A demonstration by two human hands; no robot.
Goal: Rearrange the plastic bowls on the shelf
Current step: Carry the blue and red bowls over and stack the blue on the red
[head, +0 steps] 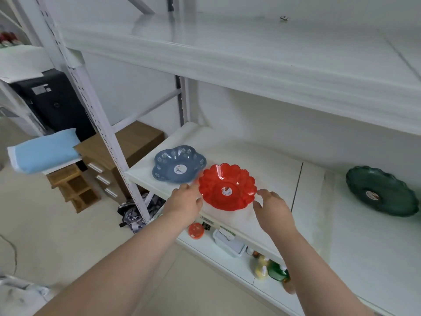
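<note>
A red scalloped plastic bowl (227,186) sits near the front edge of the white middle shelf (273,169). To its left, almost touching, lies a blue flower-shaped bowl (178,164) with white daisy prints. A dark green scalloped bowl (382,190) rests far to the right on the same shelf. My left hand (185,201) is at the red bowl's left rim, fingers spread, touching or nearly touching it. Just off the bowl's right rim, my right hand (272,207) hovers with its fingers apart. Neither hand holds anything.
An upper shelf board (250,62) overhangs the bowls. The perforated shelf post (102,124) stands at left. The lower shelf holds a small red tin (196,230), a plastic box (229,242) and bottles (271,269). Wooden drawers (107,165) and a blue cushion (43,153) sit left.
</note>
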